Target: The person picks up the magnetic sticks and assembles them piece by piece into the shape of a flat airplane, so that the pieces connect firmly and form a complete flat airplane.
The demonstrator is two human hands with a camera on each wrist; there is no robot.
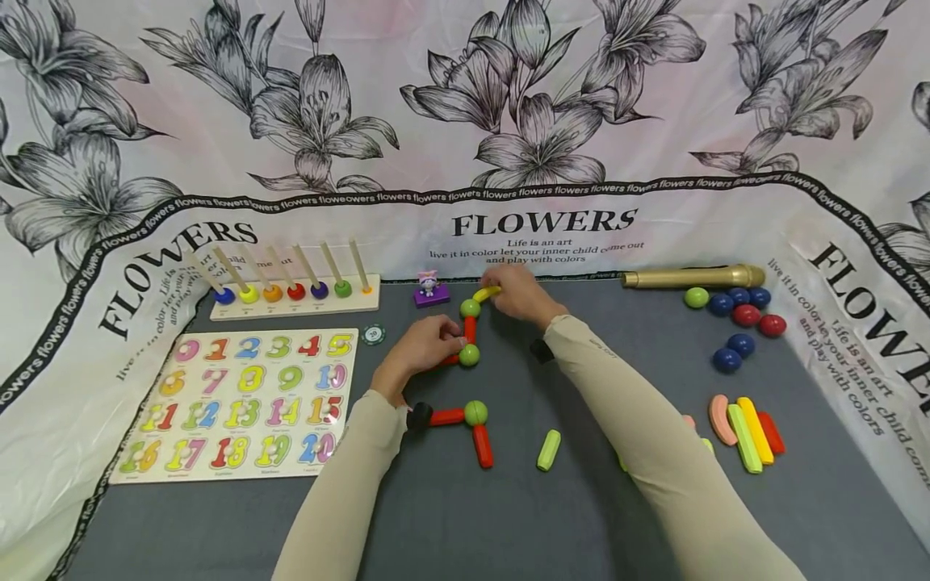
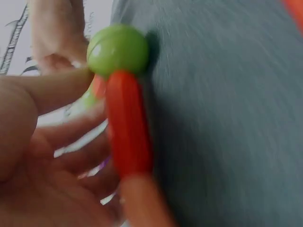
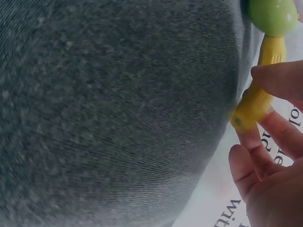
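My right hand (image 1: 517, 297) pinches a curved yellow stick (image 3: 259, 100) between thumb and fingers. One end of the stick meets a green ball (image 1: 470, 308). From that ball a red stick (image 1: 471, 329) runs down to a second green ball (image 1: 469, 355), which has another red stick (image 2: 128, 123) on its left side. My left hand (image 1: 430, 345) grips this joined ball-and-stick piece, thumb tip right at the lower ball in the left wrist view. Closer to me lie two red sticks joined by a green ball (image 1: 475, 413), and a loose light green stick (image 1: 548, 449).
A number board (image 1: 196, 403) and a peg board (image 1: 298, 305) stand at left. A poker chip (image 1: 374, 334) and purple-based figurine (image 1: 432, 292) sit near the middle. At right are a gold microphone (image 1: 693, 277), several loose balls (image 1: 745, 315) and colored sticks (image 1: 743, 438), some partly behind my right sleeve.
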